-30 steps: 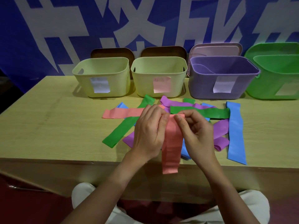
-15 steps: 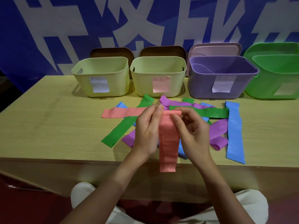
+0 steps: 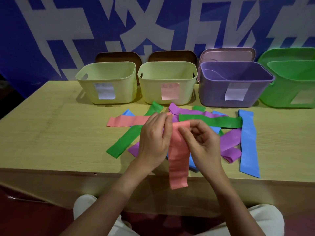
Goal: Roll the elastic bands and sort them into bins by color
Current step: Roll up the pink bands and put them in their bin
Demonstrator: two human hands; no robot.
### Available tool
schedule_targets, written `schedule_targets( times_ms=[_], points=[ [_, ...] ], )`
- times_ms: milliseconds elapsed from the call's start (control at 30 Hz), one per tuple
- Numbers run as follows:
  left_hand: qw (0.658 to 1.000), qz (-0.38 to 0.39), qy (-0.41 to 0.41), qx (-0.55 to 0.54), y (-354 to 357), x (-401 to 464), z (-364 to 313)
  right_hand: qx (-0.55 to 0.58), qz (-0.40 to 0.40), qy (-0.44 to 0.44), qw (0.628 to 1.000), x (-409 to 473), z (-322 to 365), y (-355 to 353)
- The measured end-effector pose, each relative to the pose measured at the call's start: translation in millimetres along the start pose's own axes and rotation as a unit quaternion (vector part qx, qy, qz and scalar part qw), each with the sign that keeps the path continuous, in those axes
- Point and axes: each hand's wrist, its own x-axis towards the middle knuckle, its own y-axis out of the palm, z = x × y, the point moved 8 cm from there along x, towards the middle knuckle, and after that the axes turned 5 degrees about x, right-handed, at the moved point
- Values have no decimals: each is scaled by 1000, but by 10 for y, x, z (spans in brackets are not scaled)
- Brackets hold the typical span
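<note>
A pink elastic band [image 3: 178, 160] hangs down over the table's front edge. My left hand [image 3: 154, 142] and my right hand [image 3: 202, 143] both pinch its top end. Behind my hands lies a heap of flat bands: another pink band [image 3: 126, 121], a green band [image 3: 126, 142], a second green band [image 3: 211, 121], purple bands [image 3: 230, 142] and a long blue band [image 3: 248, 143]. Four bins stand at the back: a cream bin with a white label [image 3: 106, 82], a cream bin with a pink label [image 3: 167, 82], a purple bin [image 3: 236, 83] and a green bin [image 3: 293, 84].
The wooden table [image 3: 51, 133] has bare surface on its left side. Lids lean behind the bins against a blue and white banner. My knees show below the table's front edge.
Both hands have shifted their pinch on the top end of the pink band and lifted it slightly. The band's lower end has swung a little.
</note>
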Motion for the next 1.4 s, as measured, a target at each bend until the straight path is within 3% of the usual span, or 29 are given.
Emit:
schedule_targets(
  times_ms=[433, 767, 967, 1233, 1400],
  points=[
    [974, 58, -144, -163, 130, -113, 213, -43, 24, -8, 999, 53, -118, 3],
    [999, 33, 23, 23, -38, -89, 87, -63, 45, -4, 997, 77, -123, 63],
    [1000, -5, 22, 16, -74, -68, 87, 27, 35, 28, 999, 49, -194, 102],
    [974, 29, -148, -172, -22, -97, 248, 26, 60, -19, 998, 57, -49, 163],
    [965, 78, -163, -188, 44, -77, 255, 13, 44, 11, 999, 51, -102, 129]
  ],
)
